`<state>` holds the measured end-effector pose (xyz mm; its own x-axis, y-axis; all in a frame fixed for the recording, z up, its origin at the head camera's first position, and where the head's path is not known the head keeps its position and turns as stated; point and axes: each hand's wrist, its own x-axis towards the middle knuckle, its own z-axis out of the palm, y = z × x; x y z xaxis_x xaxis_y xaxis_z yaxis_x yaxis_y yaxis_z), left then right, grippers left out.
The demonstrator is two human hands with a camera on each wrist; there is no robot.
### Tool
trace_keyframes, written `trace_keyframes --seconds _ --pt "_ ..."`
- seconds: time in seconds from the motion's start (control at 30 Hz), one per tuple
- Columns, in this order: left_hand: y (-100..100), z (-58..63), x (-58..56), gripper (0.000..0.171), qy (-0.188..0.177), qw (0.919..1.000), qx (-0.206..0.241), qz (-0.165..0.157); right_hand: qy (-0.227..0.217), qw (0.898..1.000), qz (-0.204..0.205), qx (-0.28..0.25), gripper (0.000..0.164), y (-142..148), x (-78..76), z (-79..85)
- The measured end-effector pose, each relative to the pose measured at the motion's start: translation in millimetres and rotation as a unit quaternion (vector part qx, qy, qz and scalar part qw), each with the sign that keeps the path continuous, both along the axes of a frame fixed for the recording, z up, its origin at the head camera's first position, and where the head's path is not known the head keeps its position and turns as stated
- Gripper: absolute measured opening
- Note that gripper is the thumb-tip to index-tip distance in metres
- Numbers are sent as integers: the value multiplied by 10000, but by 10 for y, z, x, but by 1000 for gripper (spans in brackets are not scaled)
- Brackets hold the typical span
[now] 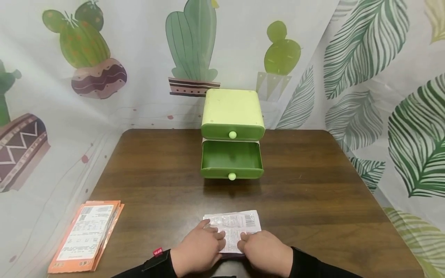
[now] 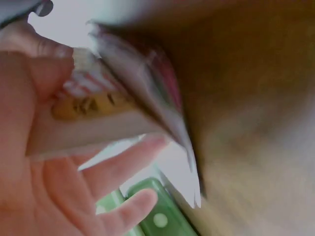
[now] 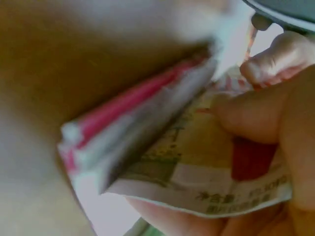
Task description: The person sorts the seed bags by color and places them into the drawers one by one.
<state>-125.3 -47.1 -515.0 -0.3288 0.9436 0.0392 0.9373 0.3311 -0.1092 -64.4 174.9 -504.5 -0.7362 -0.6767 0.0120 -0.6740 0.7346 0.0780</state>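
At far left, a stack of orange paper packets (image 1: 52, 266), white printed label uppermost, lies angled on the front-left part of the dark wood-grain tabletop (image 1: 156, 166), well apart from the hands. Behind, a white cloth backdrop (image 1: 146, 58) carries printed cacti at left and centre, large leaves at right. Mid-table, toward the back edge, stands a green two-drawer chest (image 1: 233, 106): upper drawer (image 1: 217, 132) closed, lower drawer (image 1: 215, 173) pulled out toward the person, its visible interior bare; it stands directly beyond the work, a strip of tabletop between. At front centre, the left hand (image 1: 199, 247) pinches the left side of a folded printed sheet (image 1: 233, 235), thumb on the near face, fingers behind. The sheet lies between the hands, tilted, barcode at its upper right in the head view; both wrist views show several layers, with a pink edge. The right hand (image 1: 265, 249) likewise pinches the right side, thumb pressed on the near face.
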Motion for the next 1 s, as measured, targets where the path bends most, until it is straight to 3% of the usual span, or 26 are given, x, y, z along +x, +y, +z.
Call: trace_keyframes --seconds 0.07,0.17,0.23,0.3,0.37,0.47,0.53,0.6,0.7,0.87,0.93,1.0 --pt "-32 28 -37 11 -200 9995 255 -40 179 9995 -36 -256 26 32 -7 59" --pt "-81 95 -110 17 -365 9924 1157 -192 1018 9906 20 -909 23 91 -27 142" --pt "-103 144 -174 24 -486 9771 2050 -299 1523 9780 68 -1424 19 126 -60 211" --pt "-125 222 -239 26 -625 9549 2877 -378 1709 9670 141 -1883 17 162 -112 297" --pt "-140 296 -304 25 -760 9320 3533 -284 1473 9618 63 -2307 20 186 -179 406" --pt "-168 416 -389 21 -1021 9006 4218 251 410 9532 -451 -2963 12 205 -277 578" --pt "-187 490 -431 23 -1074 8830 4523 650 -370 9363 -982 -3351 7 201 -334 690" --pt "-198 552 -467 34 -948 8731 4705 862 -1081 9129 -1501 -3638 10 198 -377 778" --pt "-190 632 -504 59 -473 8751 4754 774 -1751 8836 -1948 -3880 16 206 -432 856" --pt "-97 736 -527 78 742 8767 4726 -510 -2562 8278 -2187 -4486 22 237 -503 880" --pt "-63 736 -502 78 1156 8883 4359 -875 -2849 8032 -2164 -4762 24 245 -519 884" --pt "-38 715 -470 71 1374 9071 3859 -968 -3208 7761 -2104 -5004 26 253 -524 889"
